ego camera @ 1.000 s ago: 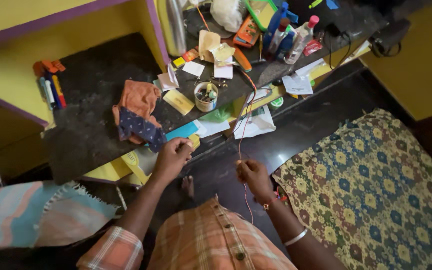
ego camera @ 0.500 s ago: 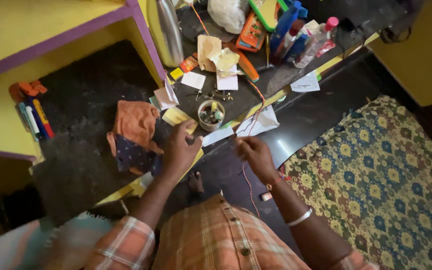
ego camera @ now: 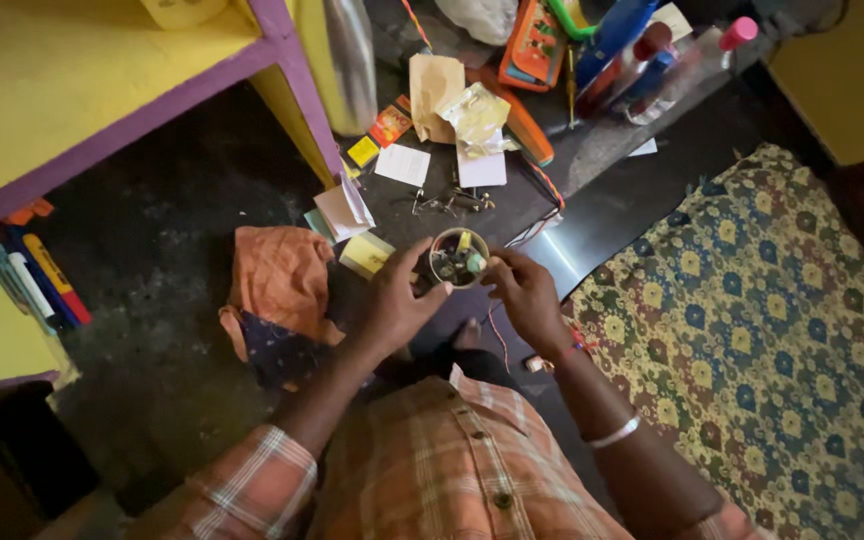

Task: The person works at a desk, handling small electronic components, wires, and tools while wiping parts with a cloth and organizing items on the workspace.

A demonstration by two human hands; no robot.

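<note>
A small round tin (ego camera: pixel 458 257) full of little odds and ends stands on the dark shelf, just in front of me. My left hand (ego camera: pixel 397 300) wraps around the tin's left side, thumb up against its rim. My right hand (ego camera: pixel 524 293) is at the tin's right edge, fingertips pinched on a small pale-green bit at the rim. A thin reddish thread (ego camera: pixel 497 335) hangs down below my right hand. Both forearms come out of orange checked sleeves.
An orange cloth (ego camera: pixel 280 283) and dark patterned fabric lie left of the tin. Paper slips, a yellow block (ego camera: pixel 366 254), small metal bits, bottles and packets crowd the shelf behind. A steel bottle (ego camera: pixel 350 62) stands by the purple-edged yellow shelf. A patterned mat (ego camera: pixel 762 330) covers the floor at right.
I have leaned in closer. My left hand went from resting by the cloth to gripping the tin. My right hand rose from holding the thread to the tin's rim.
</note>
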